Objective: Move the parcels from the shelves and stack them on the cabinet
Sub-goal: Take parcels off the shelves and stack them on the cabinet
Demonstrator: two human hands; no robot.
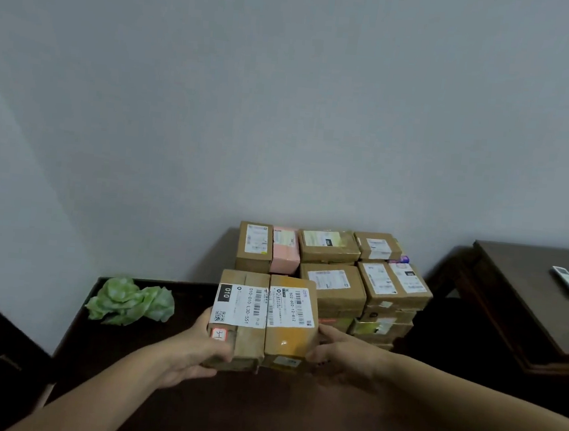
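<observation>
Dim, flat, bluish indoor light, soft overall focus, wide-angle bending at the edges, murky dark corners.

The left box (239,318) has a white label (239,306). A black patch (226,292) on it says "010" in white. Beside the bars it says "010-010-L30-551". The right box (292,329) has another label (290,307) that says "602-602-12-812". The writing on the boxes at the back (330,281) is too small to read.
</observation>
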